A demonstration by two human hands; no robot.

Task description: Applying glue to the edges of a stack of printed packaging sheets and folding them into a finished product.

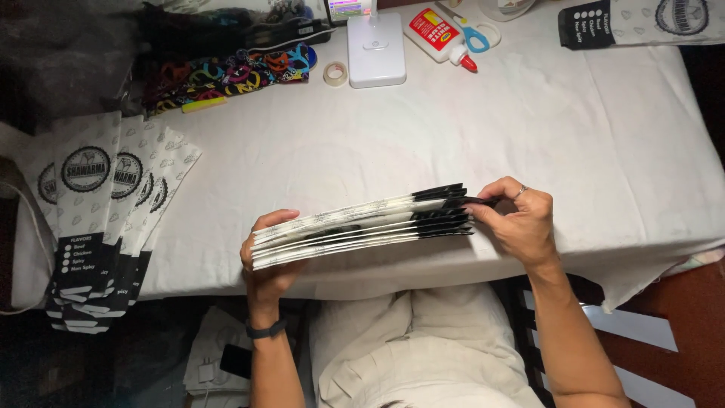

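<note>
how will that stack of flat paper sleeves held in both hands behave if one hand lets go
The stack of paper sleeves is gripped at both ends by the left hand and right hand; unsupported, it would probably droop. The sheets gap apart at their edges, so they may fan out or slip. It looks light for its size.

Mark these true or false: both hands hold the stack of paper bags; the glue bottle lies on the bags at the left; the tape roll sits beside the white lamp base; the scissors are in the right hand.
1. Both hands, left hand and right hand, hold the stack: true.
2. The glue bottle lies on the bags at the left: false, it lies at the table's far edge.
3. The tape roll sits beside the lamp base: true.
4. The scissors are in the right hand: false, they lie by the glue.
</note>
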